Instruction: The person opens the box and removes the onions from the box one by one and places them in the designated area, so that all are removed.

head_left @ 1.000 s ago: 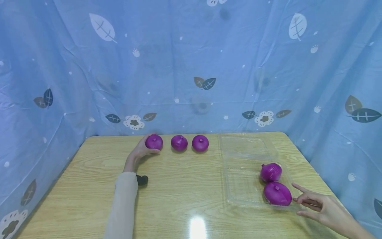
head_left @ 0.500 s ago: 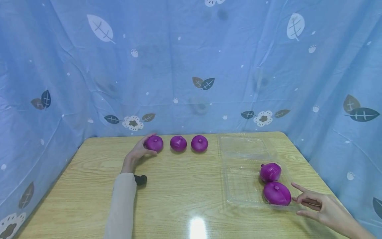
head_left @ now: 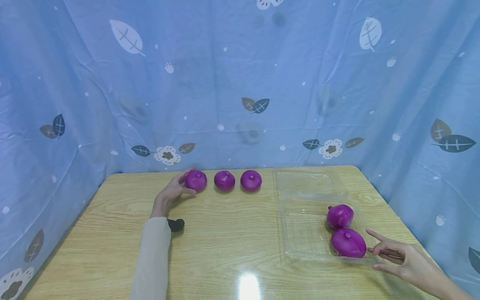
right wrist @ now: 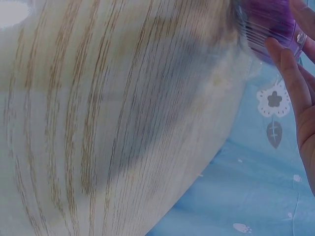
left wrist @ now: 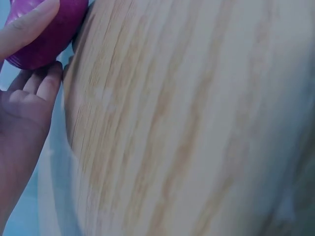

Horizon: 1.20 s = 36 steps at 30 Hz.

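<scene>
In the head view, my left hand [head_left: 174,188] is at the leftmost purple onion [head_left: 196,181], at the table's far edge. Thumb and fingers lie loosely spread on that onion's left side; the left wrist view shows the thumb across the onion [left wrist: 54,37]. Two more onions, a middle one [head_left: 224,181] and a right one [head_left: 251,180], stand in line with it. At the right, a clear plastic box [head_left: 286,233] holds a rear onion [head_left: 339,216] and a front onion [head_left: 348,243]. My right hand [head_left: 408,260] is beside the box's front right corner, fingers spread, holding nothing.
The clear lid [head_left: 305,183] lies folded back behind the box. A black knob-like piece [head_left: 176,225] shows beside the left sleeve [head_left: 153,254]. Blue patterned curtain [head_left: 210,83] surrounds the wooden table [head_left: 225,241] at the back and sides.
My left hand has drawn back slightly to the left, its thumb now less far round the leftmost onion. That onion has shifted a little to the right. My right hand has stayed still.
</scene>
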Available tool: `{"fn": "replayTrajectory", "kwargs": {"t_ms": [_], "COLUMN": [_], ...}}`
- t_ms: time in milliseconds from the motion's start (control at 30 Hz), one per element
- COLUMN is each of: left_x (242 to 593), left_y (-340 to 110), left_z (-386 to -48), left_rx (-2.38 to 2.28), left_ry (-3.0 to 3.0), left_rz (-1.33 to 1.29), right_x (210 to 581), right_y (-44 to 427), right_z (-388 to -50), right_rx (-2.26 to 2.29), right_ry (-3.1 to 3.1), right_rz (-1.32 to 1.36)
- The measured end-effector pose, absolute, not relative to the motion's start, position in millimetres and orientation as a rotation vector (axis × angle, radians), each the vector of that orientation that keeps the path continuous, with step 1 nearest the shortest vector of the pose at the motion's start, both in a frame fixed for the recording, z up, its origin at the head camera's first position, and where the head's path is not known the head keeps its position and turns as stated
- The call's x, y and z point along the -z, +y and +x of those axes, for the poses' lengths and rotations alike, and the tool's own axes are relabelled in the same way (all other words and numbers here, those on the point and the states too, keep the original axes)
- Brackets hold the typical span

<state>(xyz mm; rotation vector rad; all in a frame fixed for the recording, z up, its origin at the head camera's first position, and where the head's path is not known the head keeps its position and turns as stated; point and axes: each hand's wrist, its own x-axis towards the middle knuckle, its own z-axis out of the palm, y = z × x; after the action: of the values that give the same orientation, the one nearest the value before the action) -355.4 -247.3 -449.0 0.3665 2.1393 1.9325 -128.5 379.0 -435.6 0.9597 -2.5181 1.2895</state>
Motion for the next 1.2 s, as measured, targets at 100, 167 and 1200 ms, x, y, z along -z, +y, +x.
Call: {"fn": "replayTrajectory", "kwargs": {"t_ms": [100,167,1200], "left_x": [449.3,448.8,432.3], "left_y": [-247.7,-248.8,-259.7], "left_z": [-354.4,-353.3,-355.5], "left_rx": [-1.98,-1.986,-1.625], "left_ry": [2.08,2.064,2.289], "left_rz": [0.296,0.262,0.491], "right_x": [434.7,434.3,435.3], "right_y": [378.5,377.7,377.5], "right_z": [-127.2,-126.6,-128.0], "right_rx": [-1.29,-1.285,-1.233], "right_ry": [-2.535,-2.539,-2.507], "right_rz": [0.927,0.921,0.972]}}
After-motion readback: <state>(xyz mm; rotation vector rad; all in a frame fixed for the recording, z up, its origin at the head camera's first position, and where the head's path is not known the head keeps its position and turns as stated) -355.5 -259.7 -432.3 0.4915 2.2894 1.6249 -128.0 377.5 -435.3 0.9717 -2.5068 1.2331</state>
